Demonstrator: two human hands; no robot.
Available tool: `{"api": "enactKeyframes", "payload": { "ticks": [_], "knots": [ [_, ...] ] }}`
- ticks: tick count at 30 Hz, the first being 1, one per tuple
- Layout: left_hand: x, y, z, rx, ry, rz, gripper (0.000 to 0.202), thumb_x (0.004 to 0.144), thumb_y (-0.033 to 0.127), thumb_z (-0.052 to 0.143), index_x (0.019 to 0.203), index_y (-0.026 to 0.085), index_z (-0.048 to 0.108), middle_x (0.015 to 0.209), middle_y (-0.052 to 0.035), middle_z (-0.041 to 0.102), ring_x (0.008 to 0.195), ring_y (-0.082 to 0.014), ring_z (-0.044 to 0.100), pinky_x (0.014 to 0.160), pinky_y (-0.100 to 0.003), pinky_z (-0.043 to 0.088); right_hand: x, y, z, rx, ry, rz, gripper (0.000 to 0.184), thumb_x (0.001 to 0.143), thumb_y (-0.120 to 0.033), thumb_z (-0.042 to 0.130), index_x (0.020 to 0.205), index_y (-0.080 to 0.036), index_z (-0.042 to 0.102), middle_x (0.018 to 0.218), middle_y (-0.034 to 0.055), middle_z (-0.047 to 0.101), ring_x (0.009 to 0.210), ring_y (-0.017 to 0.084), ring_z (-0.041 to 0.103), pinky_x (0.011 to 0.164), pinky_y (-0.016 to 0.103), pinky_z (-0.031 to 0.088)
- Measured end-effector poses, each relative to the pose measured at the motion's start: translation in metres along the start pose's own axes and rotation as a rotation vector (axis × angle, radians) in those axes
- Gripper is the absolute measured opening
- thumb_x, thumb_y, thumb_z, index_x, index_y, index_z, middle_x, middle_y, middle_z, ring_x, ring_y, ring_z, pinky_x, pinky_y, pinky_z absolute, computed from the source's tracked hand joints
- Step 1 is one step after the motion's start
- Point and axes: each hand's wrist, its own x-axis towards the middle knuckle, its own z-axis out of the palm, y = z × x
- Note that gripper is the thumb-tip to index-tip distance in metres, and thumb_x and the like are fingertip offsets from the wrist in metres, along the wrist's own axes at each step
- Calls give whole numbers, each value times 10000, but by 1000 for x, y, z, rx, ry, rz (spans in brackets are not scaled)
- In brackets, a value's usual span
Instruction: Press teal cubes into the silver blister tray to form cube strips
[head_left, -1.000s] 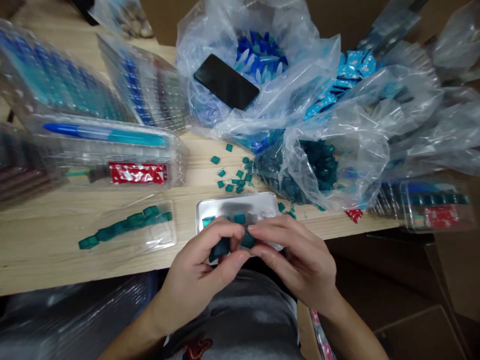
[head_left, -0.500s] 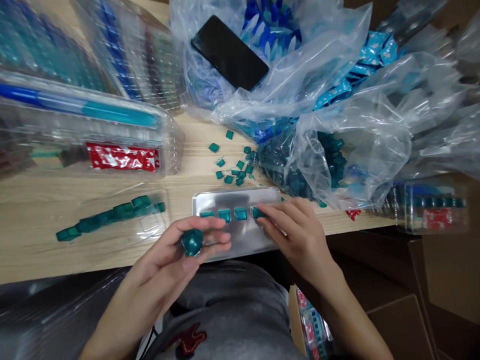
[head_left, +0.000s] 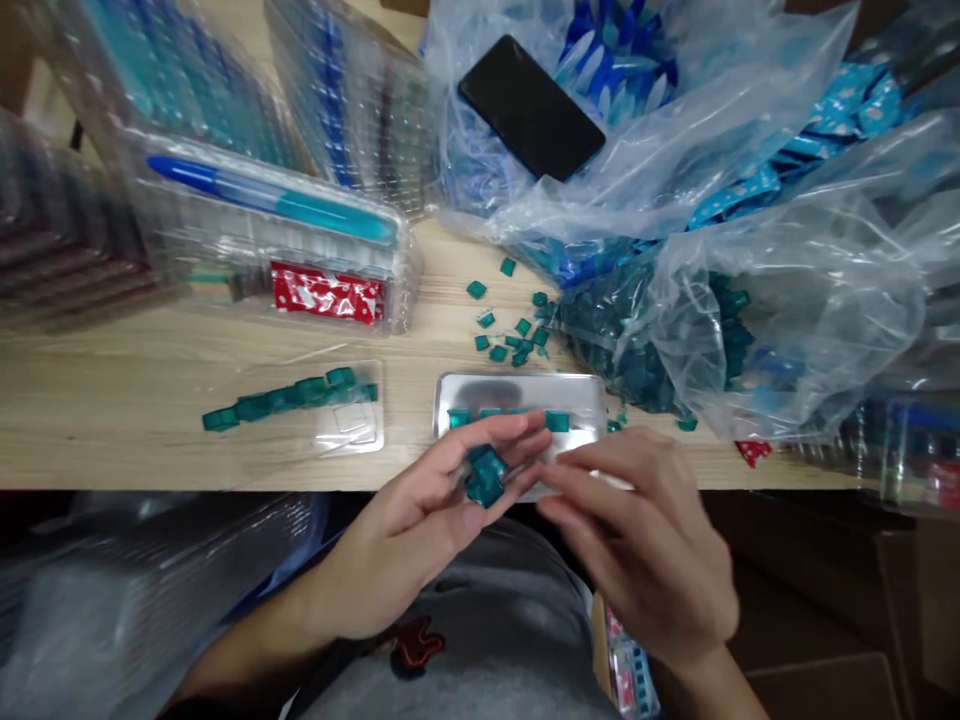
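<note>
My left hand [head_left: 427,525] is cupped palm up around a small heap of shiny teal square pieces [head_left: 486,476], its thumb alongside them. Close to its fingertips is my right hand [head_left: 637,530], slightly blurred, thumb and forefinger a little apart and nothing visible between them. Behind both hands lies a shallow silvery tray [head_left: 517,386]. A row of teal squares sits in it; the square at the right end [head_left: 557,421] shows clearly, while my left fingers partly cover the middle ones.
Loose teal squares [head_left: 523,326] lie behind the tray, beside a plastic bag [head_left: 622,320] of more. At left are a clear blister pack [head_left: 352,425] with teal squares and a packed case [head_left: 397,290] bearing a blue pen [head_left: 270,200]. A black phone [head_left: 532,108] rests on another bag.
My right hand has let go of the square at the tray's right end and drawn back toward my left fingertips. The camera view has shifted left.
</note>
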Motion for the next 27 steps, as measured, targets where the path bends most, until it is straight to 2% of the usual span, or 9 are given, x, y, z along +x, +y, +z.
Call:
{"api": "enactKeyframes", "payload": {
  "ticks": [3,8,10,13,16,18,21,25,27],
  "knots": [
    [-4,0,5,195,17,-15,512,975,102,474,1378,417,505,1497,62,493,1413,-131,405,1137,-209,362,2,-14,3,176,-56,43,136,956,-173,571,1078,-144,624,960,55,710,933,149,643,842,297,502],
    [-11,-7,6,484,5,-10,751,934,16,458,1459,530,307,1567,118,375,1453,-84,309,1168,-213,251,-3,-17,5,154,-188,104,225,929,-165,609,1152,-137,600,1066,75,694,985,161,621,869,294,499],
    [-11,-10,5,434,-7,-41,725,939,24,460,1449,524,336,1547,96,415,1437,-99,345,1161,-228,274,-10,-13,1,265,-195,176,198,907,-130,605,1101,-166,590,1006,49,683,943,152,625,841,277,520],
    [-7,-10,3,202,-43,-116,545,963,119,509,1393,453,475,1472,25,526,1370,-167,468,1117,-270,395,-25,1,-7,488,-57,364,193,897,-139,606,1067,-224,572,960,11,663,913,134,644,821,251,545],
    [-3,-5,0,23,-7,-190,395,952,196,573,1312,358,594,1405,-35,593,1315,-229,535,1089,-319,456,-35,25,-13,333,120,448,179,889,-142,632,1030,-246,592,1008,16,677,971,147,653,880,277,533],
    [-2,-1,-4,0,51,-206,351,945,203,591,1271,327,632,1377,-47,615,1310,-234,539,1094,-315,451,-37,39,-14,149,99,422,172,873,-129,660,1000,-234,612,1022,24,700,985,155,666,890,283,526],
    [-4,5,-9,29,99,-183,341,951,211,587,1263,342,630,1357,-33,631,1294,-226,552,1075,-301,470,-31,52,-15,63,-33,347,161,872,-147,680,1013,-212,635,1011,33,732,975,168,686,867,286,537],
    [-4,4,-8,101,101,-135,345,948,219,598,1249,387,622,1339,6,645,1251,-208,593,1030,-285,512,-17,53,-17,34,-151,258,140,884,-170,672,1019,-188,642,996,46,740,939,177,675,814,291,534],
    [-1,2,-6,147,118,-74,373,937,176,607,1240,394,622,1343,18,642,1268,-191,579,1032,-257,503,-12,51,-17,-62,-205,184,92,902,-175,647,994,-176,641,982,59,742,915,191,660,796,311,518]
  ]
}}
